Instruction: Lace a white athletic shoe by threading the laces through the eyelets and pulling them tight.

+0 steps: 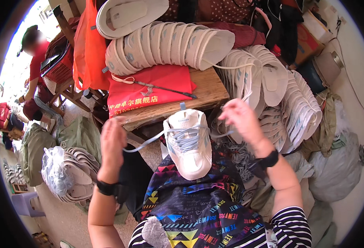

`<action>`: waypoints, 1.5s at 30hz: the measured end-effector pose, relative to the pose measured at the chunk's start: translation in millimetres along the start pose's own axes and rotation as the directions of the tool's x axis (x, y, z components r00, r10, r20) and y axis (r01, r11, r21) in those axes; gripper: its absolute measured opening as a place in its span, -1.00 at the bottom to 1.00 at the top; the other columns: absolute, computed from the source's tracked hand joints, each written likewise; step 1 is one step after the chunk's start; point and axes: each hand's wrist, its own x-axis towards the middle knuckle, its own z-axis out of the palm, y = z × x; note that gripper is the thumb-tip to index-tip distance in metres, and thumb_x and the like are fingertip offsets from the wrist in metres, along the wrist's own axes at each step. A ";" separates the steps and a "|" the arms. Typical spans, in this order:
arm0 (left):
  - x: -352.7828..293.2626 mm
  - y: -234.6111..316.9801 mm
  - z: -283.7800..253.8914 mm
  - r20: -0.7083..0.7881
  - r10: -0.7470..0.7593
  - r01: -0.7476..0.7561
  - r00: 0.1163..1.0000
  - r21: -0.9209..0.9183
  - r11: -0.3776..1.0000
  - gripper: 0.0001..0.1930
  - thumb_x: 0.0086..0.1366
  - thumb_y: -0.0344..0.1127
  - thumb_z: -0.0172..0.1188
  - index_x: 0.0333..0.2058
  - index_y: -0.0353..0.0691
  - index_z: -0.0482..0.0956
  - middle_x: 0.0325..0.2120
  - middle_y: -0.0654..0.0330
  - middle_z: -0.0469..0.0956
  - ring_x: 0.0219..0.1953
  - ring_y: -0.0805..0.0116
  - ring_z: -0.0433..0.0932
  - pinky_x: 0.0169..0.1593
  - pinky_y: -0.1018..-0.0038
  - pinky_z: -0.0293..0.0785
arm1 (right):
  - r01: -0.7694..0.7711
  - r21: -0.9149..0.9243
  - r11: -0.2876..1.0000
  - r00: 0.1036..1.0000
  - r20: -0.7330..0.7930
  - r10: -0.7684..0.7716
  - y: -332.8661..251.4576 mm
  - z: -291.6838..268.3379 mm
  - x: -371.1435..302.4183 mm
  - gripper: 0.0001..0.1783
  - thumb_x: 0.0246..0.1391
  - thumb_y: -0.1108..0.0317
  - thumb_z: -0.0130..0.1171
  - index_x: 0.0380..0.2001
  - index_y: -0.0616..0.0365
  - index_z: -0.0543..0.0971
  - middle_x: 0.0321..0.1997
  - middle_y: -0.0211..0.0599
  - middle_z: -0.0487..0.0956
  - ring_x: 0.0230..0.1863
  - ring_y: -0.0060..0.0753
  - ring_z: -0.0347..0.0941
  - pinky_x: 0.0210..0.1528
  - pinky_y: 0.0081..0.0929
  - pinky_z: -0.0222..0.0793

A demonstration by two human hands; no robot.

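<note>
A white shoe upper [193,164] lies on my lap, toe toward me and tongue away. Blue-grey shoelace [186,138] criss-crosses its front, with a free end running out to each side. To the left, one end [144,144] reaches my left hand [113,138], whose fingers are closed on it. My right hand [241,118] is raised right of the shoe upper, fingers pinched, and the other lace end [223,134] runs up to it. Its fingertips partly hide that end. Both hands are apart from the shoe upper itself.
A wooden bench [211,89] ahead carries a red bag [153,84], a thin dark hooked rod [165,89] and a row of nested shoe uppers [165,45]. More stacks [299,111] stand at right; a plastic-wrapped bundle [58,173] lies left. Another person [35,70] sits far left.
</note>
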 end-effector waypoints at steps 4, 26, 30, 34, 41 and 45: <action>-11.1 -29.5 46.3 0.212 -0.001 0.003 0.977 -0.008 1.000 -0.75 0.50 -0.28 -0.06 -0.10 -0.31 0.54 -0.42 0.33 0.50 -0.48 0.63 0.36 -0.35 0.65 0.31 | -0.036 0.026 0.999 0.996 0.078 0.034 36.7 48.4 1.0 -0.93 0.30 0.36 0.08 -0.23 0.10 0.48 -0.37 -0.56 0.51 -0.35 -0.70 0.46 -0.34 -0.67 0.41; -25.8 -39.8 62.2 0.330 -0.226 0.135 0.917 0.277 0.951 -0.78 0.36 -0.34 0.11 -0.38 -0.36 0.61 -0.53 0.37 0.56 -0.47 0.68 0.38 -0.41 0.60 0.32 | 0.446 -0.762 0.469 0.892 0.339 -0.299 -1.2 60.3 -5.3 -0.69 0.12 0.41 0.07 -0.07 0.21 0.35 -0.35 -0.03 0.58 -0.43 0.05 0.56 -0.39 -0.11 0.49; -23.5 -46.7 66.2 0.299 -0.019 -0.105 0.954 0.391 0.914 -0.78 0.35 -0.35 0.12 -0.45 -0.35 0.57 -0.61 0.38 0.46 -0.54 0.64 0.34 -0.47 0.60 0.26 | 0.434 -0.638 0.636 0.891 0.406 -0.201 -4.5 53.6 4.7 -0.67 0.16 0.43 0.04 0.00 0.18 0.31 -0.38 0.00 0.60 -0.37 0.08 0.57 -0.36 -0.11 0.49; -17.0 -32.4 72.9 0.433 0.200 -0.447 0.879 0.601 0.663 -0.83 0.26 -0.39 0.18 -0.48 -0.35 0.56 -0.62 0.19 0.51 -0.52 0.32 0.50 -0.40 0.44 0.41 | 0.425 -0.578 0.697 0.877 0.453 -0.159 -1.6 50.2 12.6 -0.66 0.16 0.44 0.03 0.00 0.18 0.29 -0.38 0.01 0.61 -0.33 0.13 0.57 -0.33 -0.08 0.47; 16.2 21.9 67.7 0.683 0.120 -0.565 0.721 0.478 0.672 -0.71 0.05 -0.48 0.36 -0.21 -0.21 0.56 -0.32 0.14 0.41 -0.31 0.28 0.48 -0.25 0.39 0.44 | 0.472 -0.548 0.690 0.777 0.629 -0.032 -14.5 36.3 29.8 -0.62 0.08 0.47 0.07 -0.03 0.22 0.27 -0.43 0.00 0.59 -0.37 0.14 0.55 -0.33 -0.05 0.44; 35.1 3.5 56.9 0.822 0.216 -0.769 0.527 0.354 0.532 -0.72 0.06 -0.45 0.37 -0.21 -0.19 0.58 -0.32 0.13 0.39 -0.32 0.23 0.45 -0.23 0.37 0.43 | 0.555 -0.686 0.470 0.741 0.665 0.095 -25.1 37.7 45.0 -0.67 0.11 0.35 0.10 -0.06 0.15 0.35 -0.47 -0.04 0.56 -0.38 0.12 0.53 -0.34 -0.04 0.42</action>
